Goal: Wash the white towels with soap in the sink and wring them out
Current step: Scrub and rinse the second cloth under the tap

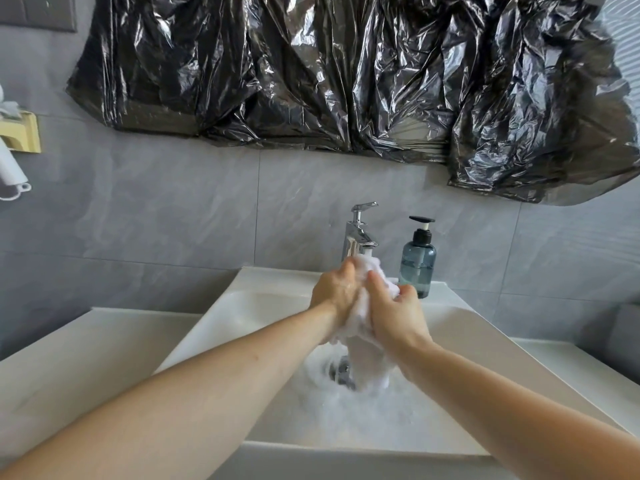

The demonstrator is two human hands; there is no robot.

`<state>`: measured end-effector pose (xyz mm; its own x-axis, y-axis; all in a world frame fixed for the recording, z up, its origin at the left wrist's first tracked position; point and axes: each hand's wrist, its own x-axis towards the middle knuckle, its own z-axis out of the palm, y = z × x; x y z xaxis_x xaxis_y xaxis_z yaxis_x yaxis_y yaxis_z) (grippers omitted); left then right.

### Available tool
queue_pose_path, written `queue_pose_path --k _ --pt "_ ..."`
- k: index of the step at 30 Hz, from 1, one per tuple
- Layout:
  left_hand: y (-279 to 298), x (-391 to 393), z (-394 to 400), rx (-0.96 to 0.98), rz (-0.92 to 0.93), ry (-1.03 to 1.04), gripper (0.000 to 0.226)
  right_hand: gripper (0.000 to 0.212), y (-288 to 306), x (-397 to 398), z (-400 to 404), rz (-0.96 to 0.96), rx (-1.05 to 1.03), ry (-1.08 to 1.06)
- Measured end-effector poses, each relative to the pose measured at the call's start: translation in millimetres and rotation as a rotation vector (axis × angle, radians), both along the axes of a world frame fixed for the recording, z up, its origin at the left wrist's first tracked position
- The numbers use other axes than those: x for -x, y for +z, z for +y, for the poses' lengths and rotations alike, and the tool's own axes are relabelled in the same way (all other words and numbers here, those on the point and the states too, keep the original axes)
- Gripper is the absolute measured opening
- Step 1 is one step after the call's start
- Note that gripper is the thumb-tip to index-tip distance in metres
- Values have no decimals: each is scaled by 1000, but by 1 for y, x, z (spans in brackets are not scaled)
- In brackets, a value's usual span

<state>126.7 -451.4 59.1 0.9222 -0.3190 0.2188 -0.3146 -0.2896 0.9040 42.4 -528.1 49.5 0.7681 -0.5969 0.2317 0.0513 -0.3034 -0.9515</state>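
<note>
**Towel upright between both hands, tail at 6 o'clock**

Left hand (334, 292) and right hand (394, 311) clasp one soapy towel (363, 344) above the sink (214, 317). Long axis runs 12–6: top bunch below the tap (358, 233), tail hanging over the foamy drain (343, 372). Hands level, side by side; wringing would likely need opposite twists about that axis.

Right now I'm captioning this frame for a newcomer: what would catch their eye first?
First, both hands, left and right, bunching a sudsy white towel between them above the white sink, just in front of the chrome faucet. Then the crinkled black plastic sheeting spread across the grey wall above. A blue-grey pump soap bottle stands right of the faucet.
</note>
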Motion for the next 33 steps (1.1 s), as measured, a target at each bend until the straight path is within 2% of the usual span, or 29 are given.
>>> queue_pose_path --k 1,2,3,5,6,7,8,9,11,13,15,18,21,23,25,27,30,33 --pt "-3 -8 0 -60 -57 68 55 51 1 2 5 -5 22 19" --pt "-1 -7 0 -33 -21 120 58 51 3 1 5 7 67 11" --pt "1 1 -1 -33 -9 86 61 53 8 -1 1 21 104 -37" --pt "3 10 -1 84 110 118 61 57 20 -2 -2 54 101 -127" --pt "5 10 -1 89 71 99 58 56 20 -3 1 59 83 -127" --pt "9 15 1 81 18 74 55 55 17 -3 6 46 77 -109" --pt "10 15 4 124 47 52 48 52 12 -3 11 37 78 -67" --pt "9 9 6 79 76 60 42 50 7 0 18 46 98 -29" --pt "5 6 12 207 174 46 45 47 4 2 25 85 169 -2" --pt "1 12 13 238 148 68 51 50 12 -2 13 133 190 -67" --pt "2 18 6 208 97 97 47 51 18 -6 2 139 198 -125" --pt "5 13 4 143 47 78 45 50 14 -5 4 132 160 -93" --pt "-3 -2 11 106 96 114 51 50 6 13 14 135 30 87" --pt "-6 -4 16 65 140 192 44 50 1 19 16 138 -35 154" --pt "-7 -10 18 47 101 245 38 50 -3 12 12 120 -70 126" --pt "-6 -2 18 117 103 205 30 43 4 4 6 85 -115 16" --pt "-7 8 13 234 135 61 47 27 12 -4 3 -2 -203 -113" --pt "-6 0 12 226 207 51 40 17 1 -6 17 -46 -131 -84"
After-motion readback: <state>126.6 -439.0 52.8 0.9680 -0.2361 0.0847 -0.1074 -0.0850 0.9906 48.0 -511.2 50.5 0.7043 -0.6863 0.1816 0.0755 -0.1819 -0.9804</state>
